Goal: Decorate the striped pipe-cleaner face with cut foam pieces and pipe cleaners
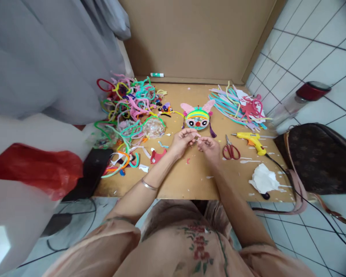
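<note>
My left hand (182, 141) and my right hand (211, 149) meet above the middle of the table. Between their fingertips is a short, thin, pale pink curved strip (197, 137), which looks like a piece of pipe cleaner. The fingers of both hands are pinched around it and partly hide it. Just beyond them lies a colourful animal-face craft (198, 118) with pink ears, round black-and-white eyes, a red nose and purple tassels. Red-handled scissors (231, 150) rest on the table to the right of my right hand.
A yellow glue gun (252, 142) with a black cord lies at the right, near crumpled white paper (264, 179) and a brown handbag (317, 157). Pipe cleaners (227, 104) lie bundled at the back right. A tangled heap of colourful pipe cleaners (132, 102) covers the left side.
</note>
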### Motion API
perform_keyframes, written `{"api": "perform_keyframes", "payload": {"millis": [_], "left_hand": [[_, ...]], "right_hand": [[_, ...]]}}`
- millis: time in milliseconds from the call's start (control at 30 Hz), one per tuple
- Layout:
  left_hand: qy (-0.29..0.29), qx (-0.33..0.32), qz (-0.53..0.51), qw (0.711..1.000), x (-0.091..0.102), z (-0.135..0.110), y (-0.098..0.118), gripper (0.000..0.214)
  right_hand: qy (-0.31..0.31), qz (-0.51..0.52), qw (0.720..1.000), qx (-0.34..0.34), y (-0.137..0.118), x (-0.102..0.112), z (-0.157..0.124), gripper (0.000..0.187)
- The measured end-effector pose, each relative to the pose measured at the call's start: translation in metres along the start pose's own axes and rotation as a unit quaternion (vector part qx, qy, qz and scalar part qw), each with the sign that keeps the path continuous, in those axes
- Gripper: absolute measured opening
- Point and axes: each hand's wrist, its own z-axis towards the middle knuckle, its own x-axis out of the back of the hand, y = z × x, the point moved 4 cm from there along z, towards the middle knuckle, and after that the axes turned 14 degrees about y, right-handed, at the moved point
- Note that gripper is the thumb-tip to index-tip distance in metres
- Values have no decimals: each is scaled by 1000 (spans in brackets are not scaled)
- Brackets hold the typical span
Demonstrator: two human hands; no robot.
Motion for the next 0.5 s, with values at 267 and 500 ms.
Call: {"api": "perform_keyframes", "payload": {"millis": [267,500], "left_hand": [[50,-9,10,999,8,8,-4,30],[16,-15,47,999,2,1,-4,30]], "right_hand": [[54,-92,963,248,-33,17,-8,29],[75,-149,957,238,-20,9,-4,24]]}}
